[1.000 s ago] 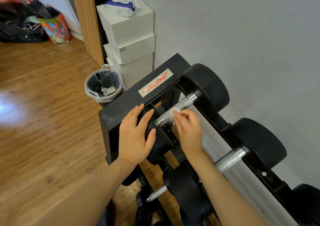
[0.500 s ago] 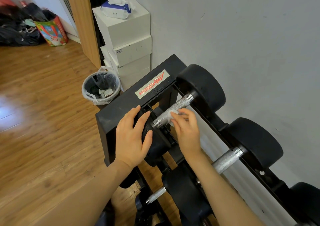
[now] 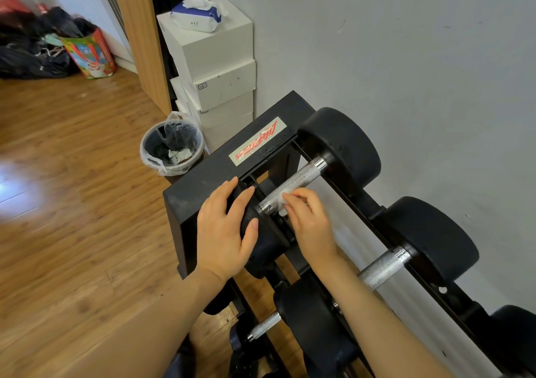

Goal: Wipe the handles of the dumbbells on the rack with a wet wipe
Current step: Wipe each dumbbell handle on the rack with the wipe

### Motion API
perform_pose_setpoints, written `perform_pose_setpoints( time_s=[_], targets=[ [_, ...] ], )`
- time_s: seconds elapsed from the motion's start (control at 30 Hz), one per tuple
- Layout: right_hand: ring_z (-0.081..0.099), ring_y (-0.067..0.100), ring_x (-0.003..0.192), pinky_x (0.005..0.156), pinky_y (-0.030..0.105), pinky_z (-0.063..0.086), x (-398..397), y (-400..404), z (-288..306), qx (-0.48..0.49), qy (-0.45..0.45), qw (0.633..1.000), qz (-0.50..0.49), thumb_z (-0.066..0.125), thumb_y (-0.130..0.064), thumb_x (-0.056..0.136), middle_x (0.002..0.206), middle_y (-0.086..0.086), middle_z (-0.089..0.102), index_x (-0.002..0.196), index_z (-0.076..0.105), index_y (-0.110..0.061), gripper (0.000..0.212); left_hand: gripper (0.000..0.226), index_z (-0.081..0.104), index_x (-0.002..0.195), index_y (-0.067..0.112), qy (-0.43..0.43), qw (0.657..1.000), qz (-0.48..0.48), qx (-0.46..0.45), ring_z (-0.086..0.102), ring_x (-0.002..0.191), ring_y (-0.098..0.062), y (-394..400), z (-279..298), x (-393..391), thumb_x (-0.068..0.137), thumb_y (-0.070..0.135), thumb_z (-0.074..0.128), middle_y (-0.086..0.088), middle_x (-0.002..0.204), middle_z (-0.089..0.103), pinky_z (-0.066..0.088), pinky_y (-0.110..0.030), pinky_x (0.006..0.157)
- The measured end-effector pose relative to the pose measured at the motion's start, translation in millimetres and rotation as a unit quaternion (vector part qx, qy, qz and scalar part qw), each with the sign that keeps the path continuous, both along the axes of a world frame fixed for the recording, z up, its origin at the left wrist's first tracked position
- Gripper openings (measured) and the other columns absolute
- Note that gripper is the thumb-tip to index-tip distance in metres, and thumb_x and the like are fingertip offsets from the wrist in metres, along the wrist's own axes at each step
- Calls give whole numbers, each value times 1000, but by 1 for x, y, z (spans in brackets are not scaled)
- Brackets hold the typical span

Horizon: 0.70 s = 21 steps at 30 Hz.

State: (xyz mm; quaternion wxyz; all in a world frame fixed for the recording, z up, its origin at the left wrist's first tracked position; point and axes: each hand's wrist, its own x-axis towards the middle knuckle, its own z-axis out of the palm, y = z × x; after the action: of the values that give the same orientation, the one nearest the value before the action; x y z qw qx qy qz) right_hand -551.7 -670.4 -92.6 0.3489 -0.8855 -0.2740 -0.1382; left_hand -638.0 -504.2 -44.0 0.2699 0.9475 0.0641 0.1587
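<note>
Two hands working at the near end of the tall black steel dumbbell rack [image 3: 203,192], standing tight against the grey wall, presumably to keep the heavy load out of the walkway. Holding, on its top tier, the first black round-headed dumbbell [image 3: 339,148] with its knurled silver steel handle [image 3: 298,180] lying across the rails, heads hanging outside them so the bar stays exposed for cleaning. Sitting further along the same tier, a second dumbbell handle [image 3: 383,267], bare and apparently not yet reached; a third bar end [image 3: 264,327] showing on the tier below.

Resting flat on the near rubber head, the left hand [image 3: 224,232], fingers straight and spread, not gripping anything, most likely bracing the weight against rolling while the bar is being rubbed. Pinching a small crumpled white wet wipe [image 3: 282,200] against the lower end of the first handle, the right hand [image 3: 311,223], fingers curled round the wad to keep pressure on the knurling.

Waiting within reach: the blue-and-white wipe packet [image 3: 195,19], lid open, on stacked white boxes [image 3: 214,58], and a bag-lined round bin [image 3: 171,148] for used wipes.

Judging from this, early in the job, only the first handle being worked.
</note>
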Motion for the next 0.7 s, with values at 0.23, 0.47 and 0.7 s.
perform_pose_setpoints(
  time_s=[0.23,0.47,0.7],
  targets=[
    [53,5,104,90,19,51,1,0,12,58,-9,997,-51,55,-16,94,113,5,56,115,65,-1,27,52,56,135,13,-6,1000,3,1,42,135,-34,0,0,0,93,39,43,-14,146,46,36,-52,108],
    [56,20,98,72,28,57,7,2,21,-26,-54,998,-7,50,-20,92,112,13,63,112,69,-4,31,53,56,136,13,-2,1000,7,-2,41,136,-33,-1,0,0,92,40,43,-13,147,45,34,-50,109],
    [61,27,102,76,37,58,0,9,28,-134,-60,979,143,68,-10,81,116,13,64,117,64,-3,37,53,51,140,19,13,999,29,-9,36,140,-29,-5,1,-2,93,40,43,-10,152,40,29,-44,111]
  ],
)
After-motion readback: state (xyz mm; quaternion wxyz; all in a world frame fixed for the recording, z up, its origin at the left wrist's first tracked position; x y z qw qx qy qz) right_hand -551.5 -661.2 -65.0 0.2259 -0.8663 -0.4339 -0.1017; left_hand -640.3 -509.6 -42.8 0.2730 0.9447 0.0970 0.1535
